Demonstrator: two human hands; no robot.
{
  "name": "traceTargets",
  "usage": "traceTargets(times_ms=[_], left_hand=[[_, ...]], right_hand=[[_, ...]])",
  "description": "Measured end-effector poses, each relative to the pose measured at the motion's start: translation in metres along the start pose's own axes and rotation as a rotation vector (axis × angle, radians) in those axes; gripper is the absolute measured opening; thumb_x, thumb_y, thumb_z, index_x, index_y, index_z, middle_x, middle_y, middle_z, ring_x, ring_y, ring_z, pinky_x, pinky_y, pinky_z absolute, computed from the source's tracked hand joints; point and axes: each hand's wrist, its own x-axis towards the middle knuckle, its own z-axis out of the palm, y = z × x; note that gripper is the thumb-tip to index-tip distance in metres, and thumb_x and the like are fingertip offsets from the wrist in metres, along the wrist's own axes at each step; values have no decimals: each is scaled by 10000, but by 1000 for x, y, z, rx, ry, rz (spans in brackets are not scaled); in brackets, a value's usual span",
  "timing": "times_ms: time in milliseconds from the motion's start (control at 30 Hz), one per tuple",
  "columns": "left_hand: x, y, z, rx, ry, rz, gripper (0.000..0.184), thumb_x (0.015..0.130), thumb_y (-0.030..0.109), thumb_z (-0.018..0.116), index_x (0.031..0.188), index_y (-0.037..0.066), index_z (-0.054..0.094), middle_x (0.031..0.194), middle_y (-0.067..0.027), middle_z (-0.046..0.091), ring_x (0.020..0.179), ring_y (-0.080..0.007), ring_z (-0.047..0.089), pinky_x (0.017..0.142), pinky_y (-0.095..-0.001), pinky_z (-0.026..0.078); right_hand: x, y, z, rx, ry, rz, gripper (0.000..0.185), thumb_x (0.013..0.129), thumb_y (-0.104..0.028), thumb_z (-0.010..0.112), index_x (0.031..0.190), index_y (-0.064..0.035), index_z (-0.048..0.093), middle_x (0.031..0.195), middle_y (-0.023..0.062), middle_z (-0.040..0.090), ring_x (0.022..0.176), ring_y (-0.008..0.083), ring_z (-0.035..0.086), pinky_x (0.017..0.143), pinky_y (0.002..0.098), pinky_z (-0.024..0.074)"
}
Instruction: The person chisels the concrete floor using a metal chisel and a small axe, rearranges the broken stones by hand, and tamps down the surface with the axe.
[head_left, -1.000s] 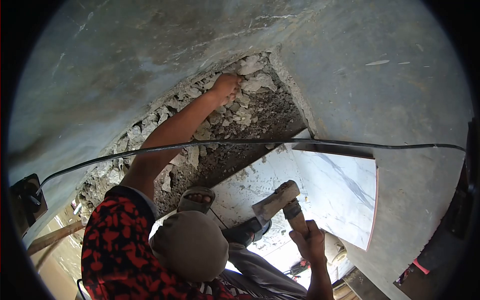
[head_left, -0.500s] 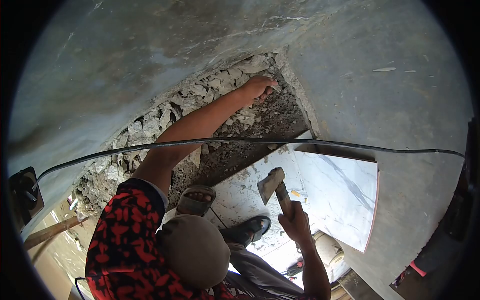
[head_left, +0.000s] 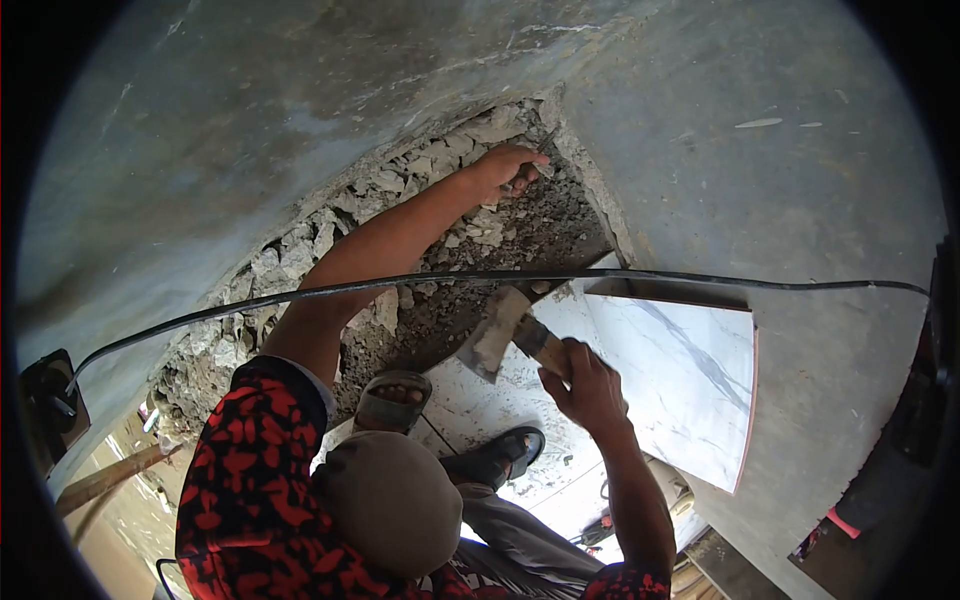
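Note:
My left hand reaches into the corner of the broken-up strip, its fingers closed round a chisel. Only a thin dark length of that chisel shows, close to the wall's broken edge; the rest is hidden by my fingers. In my right hand is a hatchet, gripped by its wooden handle. Its wide, worn metal head is held up over the edge of the white floor, apart from my left hand. Broken grey rubble and loose dirt lie under my left forearm.
A black cable runs across the view, over my left arm. A white marbled tile leans at the right grey wall. My sandalled feet stand by the rubble's edge. A wooden pole sticks out at the lower left.
The hatchet has swung up and left, toward the rubble, with my right hand following. My left hand stays in the corner, shifted only slightly in view.

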Motion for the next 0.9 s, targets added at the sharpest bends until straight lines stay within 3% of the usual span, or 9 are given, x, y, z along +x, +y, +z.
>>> traceTargets(times_ms=[100, 267, 533, 567, 600, 667, 733, 800, 900], left_hand=[[-1, 2, -3, -48, -47, -12, 324, 1007, 220, 404, 1209, 17, 555, 673, 24, 502, 494, -71, 380, 472, -263, 323], [2, 7, -11, -62, -73, -50, 321, 1016, 221, 395, 1181, 22, 585, 728, 30, 539, 495, -72, 387, 473, -253, 343], [10, 24, -17, 205, -188, -42, 325, 1013, 216, 418, 1181, -25, 556, 821, -30, 581, 624, -145, 566, 604, -311, 506], [12, 28, -18, 206, -184, -40, 325, 1013, 216, 418, 1181, -25, 556, 821, -30, 581, 624, -145, 566, 604, -311, 506], [14, 32, -21, 233, -205, -53, 323, 1010, 209, 420, 1180, -33, 550, 819, -36, 579, 653, -165, 589, 628, -319, 522], [16, 39, -25, 264, -217, -58, 321, 1008, 202, 422, 1178, -41, 545, 818, -43, 578, 681, -184, 612, 652, -326, 537], [18, 40, -24, 293, -206, -80, 315, 1003, 193, 428, 1164, -51, 545, 817, -44, 577, 743, -191, 637, 697, -325, 556], [24, 37, -24, 308, -204, -76, 313, 999, 187, 432, 1156, -59, 546, 817, -46, 577, 757, -197, 643, 706, -328, 562], [21, 37, -21, 329, -202, -64, 309, 995, 178, 438, 1141, -72, 549, 812, -48, 576, 763, -204, 648, 718, -323, 564]], right_hand=[[26, 1, -3, -277, 76, -137, 422, 837, -361, 652, 1113, -86, 490, 857, 118, 601, 694, 338, 644, 594, 443, 535], [52, -2, -4, -262, 21, -194, 469, 828, -359, 684, 1141, -81, 472, 887, 137, 613, 733, 357, 647, 600, 451, 544], [112, -14, -17, -399, 135, -460, 513, 840, -465, 642, 1105, -41, 527, 905, 157, 626, 706, 360, 649, 570, 441, 543], [115, -16, -15, -481, -53, -231, 512, 849, -485, 615, 1086, -36, 554, 968, 168, 616, 794, 349, 647, 652, 456, 540], [115, -20, -12, -478, -53, -235, 512, 849, -485, 615, 1086, -36, 554, 968, 168, 616, 794, 349, 647, 652, 456, 540], [119, -28, -5, -520, -45, -737, 508, 847, -482, 613, 1080, -35, 550, 1001, 169, 596, 883, 332, 629, 737, 459, 522], [105, -55, 10, -344, -337, -426, 600, 834, -492, 620, 1194, -21, 529, 1029, 182, 595, 951, 329, 598, 829, 440, 492], [89, -78, 4, -407, -438, -526, 561, 848, -477, 606, 1196, -41, 546, 1050, 189, 604, 999, 339, 590, 867, 437, 479], [120, -46, -7, -296, -364, -329, 438, 881, -428, 572, 1117, -58, 579, 1028, 166, 624, 945, 334, 618, 811, 433, 505]])
